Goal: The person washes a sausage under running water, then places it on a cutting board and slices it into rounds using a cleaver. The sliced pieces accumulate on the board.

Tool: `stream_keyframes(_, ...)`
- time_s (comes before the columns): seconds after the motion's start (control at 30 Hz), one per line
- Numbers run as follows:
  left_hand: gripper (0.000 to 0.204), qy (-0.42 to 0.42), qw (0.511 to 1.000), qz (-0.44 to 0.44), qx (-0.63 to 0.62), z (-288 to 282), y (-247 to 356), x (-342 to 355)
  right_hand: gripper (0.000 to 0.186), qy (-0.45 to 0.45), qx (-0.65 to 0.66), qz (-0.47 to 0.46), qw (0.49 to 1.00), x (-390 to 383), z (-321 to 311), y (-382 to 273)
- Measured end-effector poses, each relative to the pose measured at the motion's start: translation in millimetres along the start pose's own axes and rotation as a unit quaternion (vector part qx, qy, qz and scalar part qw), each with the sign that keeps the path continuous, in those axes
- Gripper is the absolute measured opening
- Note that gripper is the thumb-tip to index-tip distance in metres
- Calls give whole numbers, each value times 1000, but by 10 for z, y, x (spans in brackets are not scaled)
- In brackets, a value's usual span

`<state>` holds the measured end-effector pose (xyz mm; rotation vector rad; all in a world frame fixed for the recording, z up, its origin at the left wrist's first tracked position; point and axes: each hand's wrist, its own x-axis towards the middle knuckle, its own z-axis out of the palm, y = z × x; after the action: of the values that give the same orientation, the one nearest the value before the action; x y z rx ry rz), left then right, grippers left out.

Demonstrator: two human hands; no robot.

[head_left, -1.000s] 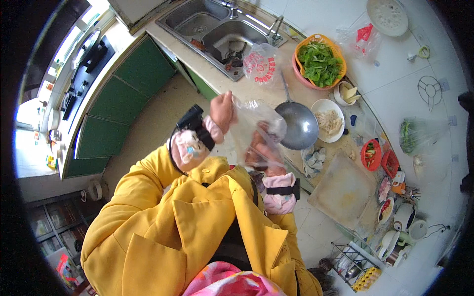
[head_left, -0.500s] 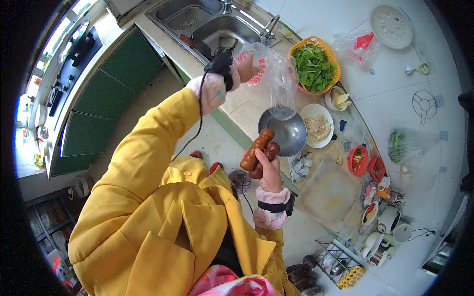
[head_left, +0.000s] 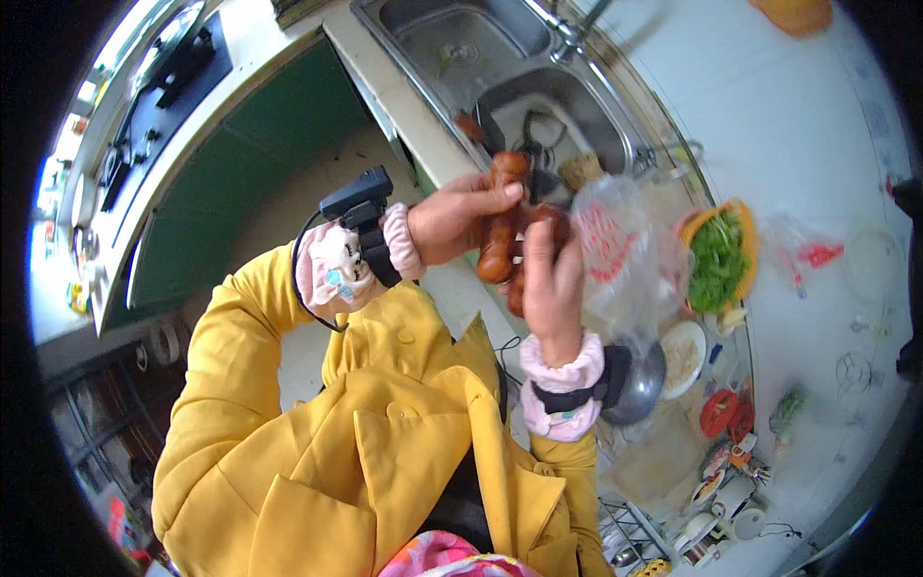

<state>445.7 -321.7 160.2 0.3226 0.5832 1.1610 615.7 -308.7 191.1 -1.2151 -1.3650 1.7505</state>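
Observation:
My left hand [head_left: 457,213] is closed on a glossy reddish-brown linked sausage [head_left: 498,252], held upright before the sink. My right hand [head_left: 553,279] is closed on a second sausage [head_left: 543,217], right beside the first. A crumpled clear plastic bag [head_left: 611,240] with red printing lies just right of my hands. Beyond them is a steel double sink [head_left: 452,38] with dark items and a brown piece in the right basin.
An orange basket [head_left: 745,245] of leafy greens [head_left: 713,264], a grey wok [head_left: 639,385], a white plate [head_left: 687,356] of pale food, red baskets [head_left: 719,412] and a board [head_left: 654,462] line the counter [head_left: 447,162]. A stove [head_left: 168,87] stands at left.
Earlier my hands held the bag, then my right took the sausages out. Now my left has left the bag and grips a sausage too. Both hands moved toward the sink; the view turned.

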Motion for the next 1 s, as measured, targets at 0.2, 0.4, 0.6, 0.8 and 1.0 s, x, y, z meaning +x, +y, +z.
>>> stream_keyframes(0.2, 47, 62, 987, 44, 141, -1193, 1746, 1231, 33, 14, 120, -54, 991, 1976, 610, -296)
stream_keyframes(0.4, 59, 30, 983, 16, 178, -1828, 2302, 2224, 48, 26, -204, -179, 962, 3487, 1348, -241)
stream_keyframes(0.6, 45, 45, 994, -97, 33, -2438, 2634, 2733, 34, 366, -371, -310, 795, 4486, 771, -276)
stream_keyframes(0.8, 48, 7, 993, -120, 11, -2909, 2792, 3037, 26, 249, -404, -268, 839, 5047, 507, -162)
stream_keyframes(1.0, 40, 36, 989, -106, 94, -3029, 2847, 3215, 30, 243, -482, -226, 811, 5020, 659, -47)
